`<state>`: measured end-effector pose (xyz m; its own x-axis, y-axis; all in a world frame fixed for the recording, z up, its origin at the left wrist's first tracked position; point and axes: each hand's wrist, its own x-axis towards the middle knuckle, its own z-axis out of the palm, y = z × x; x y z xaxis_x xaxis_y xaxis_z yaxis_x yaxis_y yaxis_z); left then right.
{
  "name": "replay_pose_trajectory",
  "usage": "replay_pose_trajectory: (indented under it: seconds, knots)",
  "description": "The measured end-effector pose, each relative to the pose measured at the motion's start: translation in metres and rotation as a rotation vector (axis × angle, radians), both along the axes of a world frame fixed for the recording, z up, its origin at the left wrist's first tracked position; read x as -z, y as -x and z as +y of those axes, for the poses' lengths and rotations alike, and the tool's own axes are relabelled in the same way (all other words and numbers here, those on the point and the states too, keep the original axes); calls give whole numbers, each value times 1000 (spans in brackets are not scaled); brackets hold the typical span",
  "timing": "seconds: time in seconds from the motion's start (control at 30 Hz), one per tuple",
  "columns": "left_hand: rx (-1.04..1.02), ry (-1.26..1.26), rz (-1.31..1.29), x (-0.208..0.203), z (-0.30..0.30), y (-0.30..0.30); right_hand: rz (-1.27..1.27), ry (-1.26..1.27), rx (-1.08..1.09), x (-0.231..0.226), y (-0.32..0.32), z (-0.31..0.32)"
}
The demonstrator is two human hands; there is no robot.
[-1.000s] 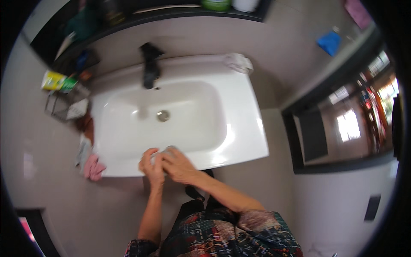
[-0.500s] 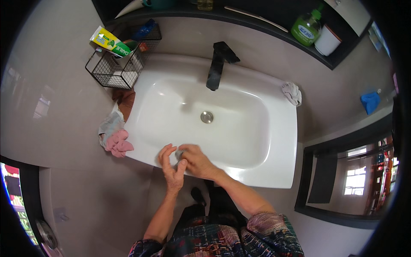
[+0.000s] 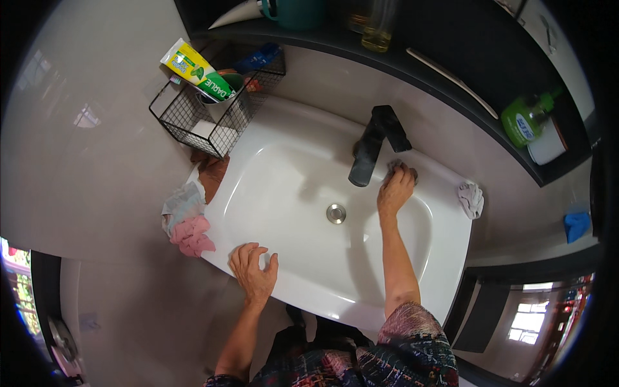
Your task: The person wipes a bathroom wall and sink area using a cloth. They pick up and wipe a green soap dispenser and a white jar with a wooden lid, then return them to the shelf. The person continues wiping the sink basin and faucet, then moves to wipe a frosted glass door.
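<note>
Change: half a second earlier my hands met at the sink's front rim; now my right hand (image 3: 395,189) had reached the back ledge beside the black tap (image 3: 374,145).
Meaning: scrubbing had likely moved to the tap's base.
Right hand: fingers curled, pressing a small grey pad (image 3: 394,166), possibly a scourer.
Left hand (image 3: 253,271): spread flat on the white sink (image 3: 284,187) front rim.

Right hand (image 3: 394,189) at black faucet (image 3: 377,143)
</note>
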<state>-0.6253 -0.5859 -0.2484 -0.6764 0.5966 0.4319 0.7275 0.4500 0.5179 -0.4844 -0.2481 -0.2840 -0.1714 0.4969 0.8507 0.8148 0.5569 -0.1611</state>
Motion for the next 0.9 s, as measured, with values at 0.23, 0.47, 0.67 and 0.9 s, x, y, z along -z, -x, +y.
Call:
replay_pose_trajectory:
  seconds: [0.23,0.47,0.67,0.9]
  knots:
    - [-47,15,-1,1,3,0,159,75,-66,-2,73,-54]
    - [-51,42,-26,6,3,2,312,422,-430,5,86,-61]
    - [-54,48,-14,2,1,3,-91,305,-99,1,139,-50]
    - [-41,21,5,-3,5,6,-100,392,-30,8,217,-33]
